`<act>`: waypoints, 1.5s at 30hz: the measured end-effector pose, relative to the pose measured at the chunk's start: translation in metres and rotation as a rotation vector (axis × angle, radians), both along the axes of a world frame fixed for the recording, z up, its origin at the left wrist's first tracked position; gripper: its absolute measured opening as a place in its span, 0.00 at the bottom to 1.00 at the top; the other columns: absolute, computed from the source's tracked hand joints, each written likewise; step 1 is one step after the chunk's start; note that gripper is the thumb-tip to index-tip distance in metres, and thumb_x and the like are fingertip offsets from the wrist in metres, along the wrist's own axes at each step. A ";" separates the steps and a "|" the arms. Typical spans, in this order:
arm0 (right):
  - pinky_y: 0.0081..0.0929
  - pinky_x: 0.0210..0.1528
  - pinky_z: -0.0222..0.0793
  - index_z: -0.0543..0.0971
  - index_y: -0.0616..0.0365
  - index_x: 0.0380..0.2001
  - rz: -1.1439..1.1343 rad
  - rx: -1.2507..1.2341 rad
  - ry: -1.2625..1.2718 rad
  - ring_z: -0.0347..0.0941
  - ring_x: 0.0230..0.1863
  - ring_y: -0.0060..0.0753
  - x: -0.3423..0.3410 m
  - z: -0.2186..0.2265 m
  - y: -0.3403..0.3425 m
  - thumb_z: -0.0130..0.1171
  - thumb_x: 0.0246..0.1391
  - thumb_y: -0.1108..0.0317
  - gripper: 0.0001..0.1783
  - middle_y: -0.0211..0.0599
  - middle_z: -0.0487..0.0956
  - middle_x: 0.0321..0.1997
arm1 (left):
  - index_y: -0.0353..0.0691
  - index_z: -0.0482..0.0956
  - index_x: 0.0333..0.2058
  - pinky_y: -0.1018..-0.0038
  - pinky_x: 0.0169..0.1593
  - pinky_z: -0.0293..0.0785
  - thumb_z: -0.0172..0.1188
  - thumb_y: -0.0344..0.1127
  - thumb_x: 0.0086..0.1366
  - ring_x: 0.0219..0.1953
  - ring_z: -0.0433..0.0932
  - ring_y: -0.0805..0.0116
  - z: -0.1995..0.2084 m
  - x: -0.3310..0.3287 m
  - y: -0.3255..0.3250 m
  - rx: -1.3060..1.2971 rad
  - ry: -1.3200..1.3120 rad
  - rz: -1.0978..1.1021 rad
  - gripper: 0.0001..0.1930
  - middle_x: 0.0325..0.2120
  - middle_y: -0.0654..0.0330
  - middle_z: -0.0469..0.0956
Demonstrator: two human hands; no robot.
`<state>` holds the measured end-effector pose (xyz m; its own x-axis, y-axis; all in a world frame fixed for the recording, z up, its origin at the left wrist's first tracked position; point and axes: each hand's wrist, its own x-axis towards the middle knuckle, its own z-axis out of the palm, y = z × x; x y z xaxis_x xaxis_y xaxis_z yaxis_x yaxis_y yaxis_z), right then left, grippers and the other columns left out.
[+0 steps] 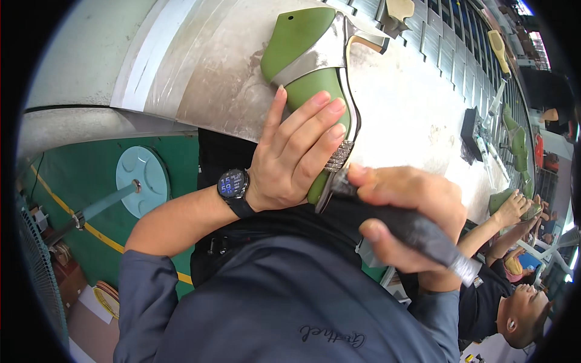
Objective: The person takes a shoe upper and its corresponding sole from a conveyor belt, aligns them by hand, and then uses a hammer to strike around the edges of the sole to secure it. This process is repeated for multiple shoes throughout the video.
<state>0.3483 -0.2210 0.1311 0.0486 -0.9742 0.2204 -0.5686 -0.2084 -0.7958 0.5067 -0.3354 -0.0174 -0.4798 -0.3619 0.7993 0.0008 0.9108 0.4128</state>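
Note:
A green shoe last (302,45) lies on its side on the worktable, its toe end toward me. On it is a silver high-heeled sandal (321,49), with a glittering strap (340,155) near the toe and its slim heel pointing right. My left hand (301,145) holds the last, fingers laid across its side and thumb hidden. At the toe, my right hand (417,209) is closed round a dark-handled tool (417,236) with a silvery end. The tool's other end meets the sandal's sole edge near the toe. Motion blur hides its exact kind.
Worktable (402,103) edge runs close before me. Beyond lies a slatted metal conveyor (445,63) bearing several lasts. A dark box (471,134) sits at the right. A co-worker (514,302) handles a green last (501,202) there. A round light-blue stool base (142,181) stands at lower left.

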 end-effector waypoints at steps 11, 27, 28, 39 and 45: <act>0.41 0.60 0.77 0.78 0.75 0.49 -0.296 -0.084 -0.426 0.82 0.56 0.57 0.025 -0.020 0.043 0.70 0.56 0.71 0.22 0.71 0.81 0.52 | 0.41 0.71 0.59 0.37 0.73 0.54 0.59 0.31 0.71 0.65 0.75 0.48 0.000 -0.001 0.002 0.062 -0.002 -0.037 0.19 0.61 0.48 0.76; 0.30 0.54 0.77 0.80 0.70 0.43 -0.514 0.532 -0.524 0.84 0.45 0.34 -0.036 0.017 -0.044 0.61 0.60 0.69 0.13 0.53 0.87 0.43 | 0.50 0.70 0.58 0.34 0.74 0.53 0.58 0.38 0.74 0.64 0.76 0.59 -0.011 -0.002 0.004 0.080 -0.034 -0.036 0.16 0.59 0.60 0.77; 0.30 0.54 0.77 0.80 0.70 0.43 -0.516 0.537 -0.523 0.84 0.45 0.34 -0.041 0.014 -0.050 0.61 0.60 0.69 0.13 0.53 0.87 0.43 | 0.50 0.70 0.58 0.33 0.74 0.53 0.57 0.39 0.74 0.64 0.76 0.60 -0.012 -0.002 0.003 0.076 -0.035 -0.037 0.16 0.59 0.61 0.77; 0.39 0.61 0.75 0.77 0.72 0.46 -0.629 0.250 -0.657 0.83 0.52 0.44 -0.037 -0.037 -0.063 0.57 0.63 0.73 0.13 0.60 0.85 0.47 | 0.54 0.71 0.57 0.32 0.75 0.49 0.57 0.43 0.74 0.64 0.75 0.66 -0.014 -0.001 0.005 0.089 -0.026 -0.051 0.15 0.57 0.68 0.78; 0.37 0.60 0.76 0.77 0.72 0.45 -0.607 0.163 -0.626 0.83 0.51 0.41 -0.044 -0.050 -0.082 0.58 0.63 0.72 0.13 0.58 0.86 0.47 | 0.55 0.71 0.57 0.32 0.75 0.46 0.59 0.46 0.72 0.65 0.73 0.70 -0.016 0.003 0.005 0.099 -0.048 -0.085 0.18 0.58 0.71 0.76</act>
<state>0.3045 -0.3032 0.0816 -0.5695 -0.8145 -0.1103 0.0051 0.1307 -0.9914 0.5100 -0.3300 -0.0335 -0.5487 -0.3941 0.7373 0.0547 0.8631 0.5020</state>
